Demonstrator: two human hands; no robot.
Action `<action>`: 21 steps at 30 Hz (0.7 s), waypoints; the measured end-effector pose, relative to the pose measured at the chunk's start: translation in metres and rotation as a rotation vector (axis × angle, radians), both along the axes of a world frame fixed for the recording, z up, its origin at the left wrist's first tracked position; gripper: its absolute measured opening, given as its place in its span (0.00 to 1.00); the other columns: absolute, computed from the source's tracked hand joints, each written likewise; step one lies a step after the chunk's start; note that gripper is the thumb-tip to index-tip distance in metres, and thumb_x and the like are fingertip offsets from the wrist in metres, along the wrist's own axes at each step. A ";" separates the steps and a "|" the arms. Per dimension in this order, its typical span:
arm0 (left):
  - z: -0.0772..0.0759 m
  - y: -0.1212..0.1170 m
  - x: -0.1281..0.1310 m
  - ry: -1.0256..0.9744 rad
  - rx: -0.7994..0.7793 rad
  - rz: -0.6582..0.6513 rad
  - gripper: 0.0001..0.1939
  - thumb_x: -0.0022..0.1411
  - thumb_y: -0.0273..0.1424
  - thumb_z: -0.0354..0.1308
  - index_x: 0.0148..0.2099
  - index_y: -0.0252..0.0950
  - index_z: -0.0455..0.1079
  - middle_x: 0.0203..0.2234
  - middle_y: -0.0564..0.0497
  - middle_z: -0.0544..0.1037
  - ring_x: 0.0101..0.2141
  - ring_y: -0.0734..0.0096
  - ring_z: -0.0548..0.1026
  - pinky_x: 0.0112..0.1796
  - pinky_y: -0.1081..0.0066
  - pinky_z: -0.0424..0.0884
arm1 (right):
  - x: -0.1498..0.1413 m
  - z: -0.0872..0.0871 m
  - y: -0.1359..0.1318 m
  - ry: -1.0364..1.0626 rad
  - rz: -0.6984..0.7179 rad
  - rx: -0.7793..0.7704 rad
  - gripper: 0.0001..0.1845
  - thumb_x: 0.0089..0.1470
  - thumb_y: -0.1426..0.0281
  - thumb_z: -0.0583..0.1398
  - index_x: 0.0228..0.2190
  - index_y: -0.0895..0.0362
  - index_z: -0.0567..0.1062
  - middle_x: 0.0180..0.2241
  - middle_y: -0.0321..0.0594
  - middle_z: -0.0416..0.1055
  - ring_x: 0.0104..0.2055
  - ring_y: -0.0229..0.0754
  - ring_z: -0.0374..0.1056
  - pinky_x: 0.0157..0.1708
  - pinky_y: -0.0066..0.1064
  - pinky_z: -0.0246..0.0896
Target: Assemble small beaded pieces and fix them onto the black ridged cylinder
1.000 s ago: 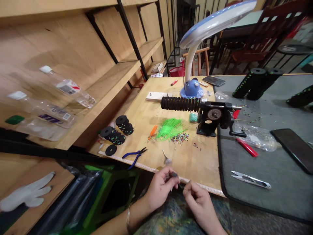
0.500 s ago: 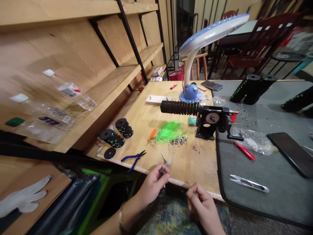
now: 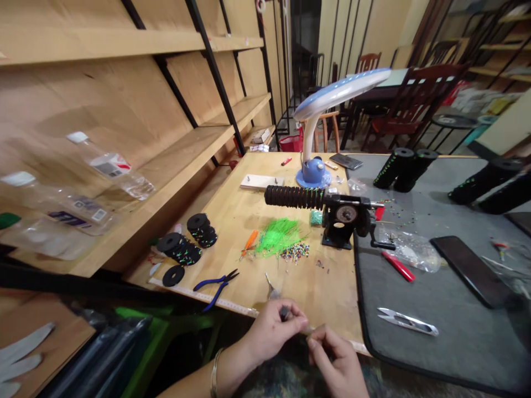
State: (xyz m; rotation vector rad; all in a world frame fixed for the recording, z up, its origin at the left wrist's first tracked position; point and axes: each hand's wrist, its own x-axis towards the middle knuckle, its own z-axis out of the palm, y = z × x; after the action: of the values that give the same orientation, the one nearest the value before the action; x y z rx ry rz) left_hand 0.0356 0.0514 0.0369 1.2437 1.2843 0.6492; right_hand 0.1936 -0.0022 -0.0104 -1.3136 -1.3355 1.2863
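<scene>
My left hand (image 3: 279, 330) is closed round a small dark piece (image 3: 284, 313), whose end shows between the fingers; its kind cannot be made out. Right beside it, my right hand (image 3: 336, 356) is pinched, fingertips close to the left thumb, and whatever it may hold is too small to see. Both hands are at the table's front edge. Just beyond the left hand lies a thin metal-tipped tool (image 3: 270, 286). Farther back are a pile of bright green strands (image 3: 279, 236) and many small coloured beads (image 3: 295, 252). Blue-handled pliers (image 3: 218, 284) rest to the left.
A black hand-cranked winder (image 3: 344, 218) carries a row of black foam spools (image 3: 294, 196). Behind it stands a blue desk lamp (image 3: 314, 171). Thread snips (image 3: 409, 321), a red tube-like item (image 3: 398, 266) and a dark phone (image 3: 470, 271) lie on the grey mat (image 3: 452, 342). More spools (image 3: 178, 247) sit at left.
My hands have come together; the right fingertips now almost meet the left thumb. The left hand has turned slightly to the right. The camera view has tilted up and shifted right.
</scene>
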 end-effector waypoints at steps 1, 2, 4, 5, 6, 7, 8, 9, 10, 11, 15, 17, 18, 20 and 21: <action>0.003 0.001 0.001 0.029 0.032 -0.004 0.08 0.52 0.34 0.62 0.27 0.33 0.74 0.19 0.55 0.70 0.23 0.75 0.64 0.26 0.76 0.59 | 0.004 0.001 0.003 -0.025 0.011 0.016 0.16 0.57 0.58 0.58 0.25 0.55 0.75 0.21 0.38 0.71 0.25 0.42 0.67 0.28 0.29 0.61; 0.006 0.002 0.003 0.059 0.066 -0.007 0.08 0.52 0.33 0.61 0.27 0.33 0.74 0.19 0.54 0.71 0.23 0.74 0.64 0.25 0.76 0.59 | 0.008 0.003 0.005 -0.037 0.002 0.030 0.13 0.56 0.59 0.60 0.30 0.55 0.78 0.26 0.41 0.75 0.29 0.45 0.70 0.31 0.31 0.64; 0.011 0.003 0.006 0.118 0.143 -0.028 0.08 0.54 0.33 0.60 0.27 0.33 0.74 0.18 0.54 0.71 0.22 0.74 0.64 0.24 0.76 0.58 | 0.016 0.007 0.010 -0.007 -0.050 0.035 0.16 0.53 0.60 0.63 0.42 0.53 0.78 0.40 0.47 0.78 0.41 0.51 0.72 0.39 0.36 0.67; 0.014 0.003 0.008 0.143 0.183 -0.049 0.09 0.56 0.33 0.59 0.27 0.33 0.74 0.17 0.54 0.71 0.21 0.74 0.64 0.24 0.76 0.58 | 0.018 0.010 0.012 0.044 -0.075 0.022 0.21 0.52 0.60 0.64 0.47 0.51 0.76 0.46 0.49 0.76 0.46 0.53 0.71 0.43 0.38 0.67; 0.016 0.004 0.010 0.162 0.223 -0.074 0.09 0.57 0.33 0.58 0.28 0.33 0.74 0.17 0.53 0.71 0.21 0.74 0.64 0.24 0.75 0.58 | 0.019 0.012 0.014 0.121 -0.091 -0.003 0.24 0.51 0.59 0.64 0.51 0.50 0.73 0.49 0.50 0.73 0.50 0.54 0.69 0.44 0.39 0.67; 0.017 0.004 0.012 0.174 0.265 -0.098 0.10 0.58 0.32 0.57 0.29 0.34 0.75 0.18 0.53 0.73 0.21 0.74 0.65 0.24 0.75 0.59 | 0.019 0.014 0.015 0.213 -0.094 -0.038 0.26 0.51 0.58 0.64 0.52 0.50 0.72 0.51 0.51 0.72 0.52 0.54 0.68 0.44 0.40 0.67; 0.017 0.004 0.015 0.182 0.304 -0.117 0.09 0.59 0.32 0.56 0.29 0.34 0.75 0.19 0.52 0.74 0.21 0.73 0.67 0.25 0.75 0.60 | 0.018 0.016 0.017 0.308 -0.091 -0.079 0.27 0.51 0.57 0.64 0.52 0.50 0.71 0.51 0.51 0.72 0.52 0.54 0.68 0.43 0.40 0.68; 0.017 0.005 0.017 0.190 0.336 -0.130 0.09 0.59 0.31 0.56 0.29 0.35 0.75 0.20 0.51 0.75 0.22 0.72 0.68 0.26 0.75 0.61 | 0.016 0.017 0.018 0.392 -0.085 -0.121 0.27 0.51 0.55 0.64 0.51 0.51 0.72 0.49 0.51 0.73 0.51 0.53 0.69 0.41 0.39 0.69; 0.016 0.006 0.018 0.195 0.357 -0.138 0.09 0.59 0.31 0.56 0.30 0.35 0.75 0.21 0.51 0.76 0.23 0.72 0.69 0.26 0.75 0.61 | 0.014 0.018 0.020 0.454 -0.080 -0.156 0.27 0.51 0.54 0.64 0.50 0.51 0.72 0.45 0.50 0.75 0.47 0.52 0.71 0.38 0.37 0.69; 0.016 0.006 0.020 0.199 0.366 -0.145 0.09 0.60 0.30 0.56 0.30 0.35 0.75 0.21 0.51 0.77 0.23 0.72 0.70 0.27 0.75 0.62 | 0.012 0.018 0.022 0.487 -0.076 -0.183 0.26 0.50 0.53 0.64 0.48 0.52 0.73 0.41 0.47 0.76 0.42 0.49 0.72 0.35 0.35 0.69; 0.016 0.012 0.025 0.224 0.314 -0.146 0.09 0.60 0.32 0.56 0.30 0.34 0.74 0.19 0.52 0.75 0.21 0.73 0.69 0.24 0.76 0.60 | 0.009 0.017 0.031 0.441 -0.065 -0.205 0.27 0.47 0.49 0.65 0.39 0.57 0.75 0.22 0.34 0.69 0.24 0.38 0.64 0.25 0.27 0.60; 0.019 0.018 0.028 0.231 0.269 -0.133 0.10 0.59 0.33 0.56 0.30 0.33 0.74 0.18 0.52 0.74 0.20 0.74 0.67 0.23 0.76 0.58 | 0.011 0.016 0.035 0.402 -0.093 -0.204 0.27 0.45 0.46 0.64 0.33 0.58 0.76 0.19 0.30 0.63 0.21 0.35 0.59 0.21 0.25 0.54; 0.021 0.024 0.030 0.225 0.254 -0.132 0.10 0.59 0.33 0.57 0.30 0.33 0.74 0.18 0.52 0.74 0.20 0.74 0.67 0.22 0.76 0.58 | 0.013 0.015 0.036 0.383 -0.120 -0.200 0.27 0.43 0.45 0.64 0.30 0.58 0.75 0.18 0.29 0.61 0.20 0.34 0.56 0.20 0.25 0.51; 0.025 0.038 0.033 0.198 0.267 -0.150 0.09 0.59 0.32 0.57 0.31 0.33 0.74 0.20 0.52 0.74 0.21 0.73 0.67 0.23 0.76 0.59 | 0.017 0.010 0.039 0.342 -0.191 -0.187 0.27 0.41 0.45 0.65 0.23 0.58 0.73 0.17 0.28 0.58 0.19 0.33 0.52 0.19 0.25 0.48; 0.026 0.048 0.034 0.195 0.301 -0.168 0.09 0.59 0.32 0.56 0.31 0.33 0.74 0.21 0.51 0.75 0.22 0.72 0.69 0.24 0.75 0.60 | 0.019 0.007 0.040 0.329 -0.236 -0.183 0.27 0.40 0.45 0.65 0.21 0.57 0.71 0.16 0.28 0.57 0.19 0.33 0.51 0.18 0.25 0.47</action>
State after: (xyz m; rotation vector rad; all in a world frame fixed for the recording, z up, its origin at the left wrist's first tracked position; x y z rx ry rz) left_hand 0.0698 0.0989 0.0628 1.6771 1.2536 0.6268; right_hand 0.2124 0.0380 -0.0036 -1.2712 -0.8268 1.4100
